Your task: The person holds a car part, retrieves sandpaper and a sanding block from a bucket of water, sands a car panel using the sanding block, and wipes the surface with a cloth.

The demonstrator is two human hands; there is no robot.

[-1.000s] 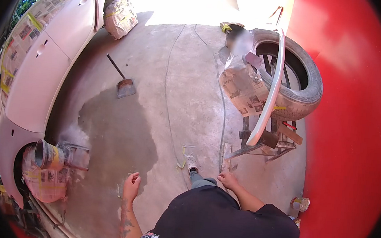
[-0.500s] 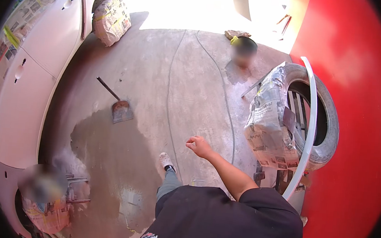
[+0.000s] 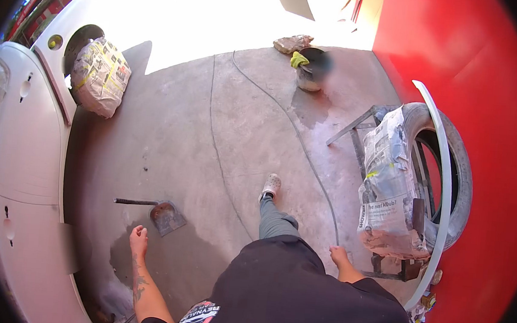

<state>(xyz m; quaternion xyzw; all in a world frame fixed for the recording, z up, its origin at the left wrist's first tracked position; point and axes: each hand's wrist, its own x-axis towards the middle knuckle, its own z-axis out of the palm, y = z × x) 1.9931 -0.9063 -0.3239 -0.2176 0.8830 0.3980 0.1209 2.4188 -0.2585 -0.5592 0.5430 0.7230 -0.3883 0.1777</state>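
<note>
My left hand (image 3: 138, 241) hangs at the lower left with its fingers curled in and nothing visible in it. Its nearest object is a dustpan (image 3: 168, 218) with a dark handle, lying on the floor at the edge of a wet patch (image 3: 186, 268). On the other side of my body, my right hand (image 3: 338, 254) is also curled, with nothing visible in it, close to the end of a thin cable (image 3: 313, 160) on the floor. To its right stands a metal rack holding a newspaper-covered piece (image 3: 383, 195), a tire (image 3: 463, 184) and a long curved white strip (image 3: 446, 194).
A pale car (image 3: 35, 144) with a newspaper-wrapped wheel (image 3: 102, 76) lines the left side. Ahead are a bucket (image 3: 309, 79) with a yellow-green cloth (image 3: 298, 59) and a brownish lump (image 3: 292, 43). A red wall (image 3: 495, 241) runs along the right. Another cable (image 3: 214, 140) crosses the floor.
The view has moved forward and turned; the dustpan is now lower and nearer. My left hand is back in view, and my right hand has swung back to my right side.
</note>
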